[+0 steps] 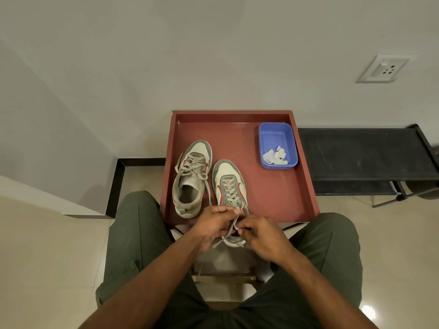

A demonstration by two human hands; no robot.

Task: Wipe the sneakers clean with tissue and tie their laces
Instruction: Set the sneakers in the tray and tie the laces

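Two white and grey sneakers with red marks stand on a red-brown tray table point(273, 198), toes pointing away from me. The left sneaker point(191, 176) has loose, untied laces. The right sneaker point(229, 184) hangs its heel over the tray's near edge. My left hand point(215, 224) and my right hand point(260, 236) meet over its heel end, each pinching a strand of its grey laces point(234, 225), which cross between my fingers. Both hands hide the shoe's opening.
A blue plastic tub point(268, 138) with crumpled white tissue point(275, 155) sits at the tray's far right. A black bench point(363, 155) stands to the right against the wall. My knees in green trousers flank the tray's near edge. Pale tiled floor lies around.
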